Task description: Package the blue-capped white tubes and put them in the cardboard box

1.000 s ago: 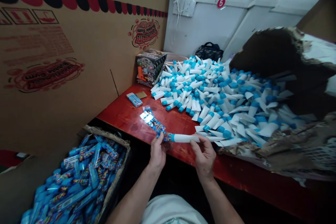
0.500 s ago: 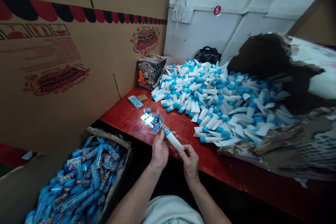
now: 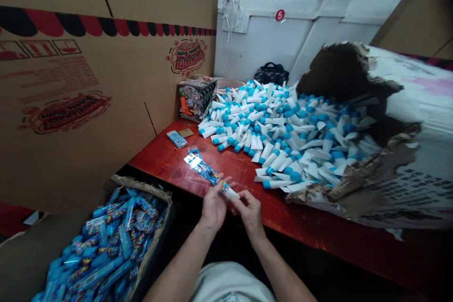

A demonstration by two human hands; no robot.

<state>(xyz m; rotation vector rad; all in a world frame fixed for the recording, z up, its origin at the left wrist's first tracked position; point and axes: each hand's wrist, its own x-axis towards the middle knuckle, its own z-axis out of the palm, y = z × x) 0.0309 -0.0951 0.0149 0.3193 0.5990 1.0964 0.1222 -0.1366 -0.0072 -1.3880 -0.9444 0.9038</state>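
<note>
Deeper into its clear printed wrapper (image 3: 201, 168) went a white tube (image 3: 231, 192) since the earlier frame, with only its pale tail end left showing at the hands, held above a red surface (image 3: 166, 151). The left hand (image 3: 213, 208) was closed around the wrapper's lower part, its fingers curled over the film, while the right hand (image 3: 249, 213) pinched the tube's end between thumb and fingers, nearly shut on it. The tube's blue cap was out of sight inside the film. The wrapper's upper length stretched away over the surface, its shiny end catching the light. Only one tube was in hand. Beyond it, a large heap of unwrapped, blue-capped tubes (image 3: 279, 137) spread across the surface from a torn printed carton (image 3: 414, 94). To the left, a cardboard box (image 3: 152, 193) at the surface's edge was packed with wrapped blue packs (image 3: 106, 240). One small blue pack (image 3: 177, 139) lay on the surface near a display box (image 3: 196, 98), and a dark bag (image 3: 271, 74) sat behind the heap.
</note>
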